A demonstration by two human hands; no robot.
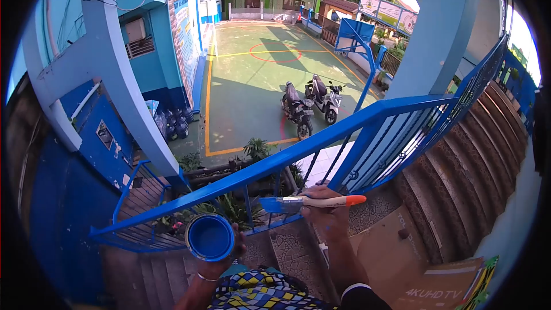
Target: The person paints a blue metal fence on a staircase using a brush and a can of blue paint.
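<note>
1. Head view, left side: the left hand (237,245) holds a paint can (210,237) low in front of the body. Its fingers are curled round the can's side, opened about as wide as the can; those behind it are hidden.
2. The can's open top faces the camera, showing blue paint inside and blue on the rim. A band circles the left wrist.
3. The right hand (328,216) grips a brush (324,201) by its wooden handle, fingers closed around it near the metal collar.
4. The brush lies almost level, blue bristles to the left, orange handle end to the right. It is to the right of the can and above it in view, apart from it.
5. A blue railing (287,155) slants past just beyond both hands; whether the bristles touch its bars, I cannot tell.
6. Plants (232,209) show between the bars. Cardboard (384,252) lies at lower right, below curved steps (470,155).
7. Beyond the railing, two motorbikes (297,110) stand on a green court (241,89) with a hoop (354,34) at its right side.
</note>
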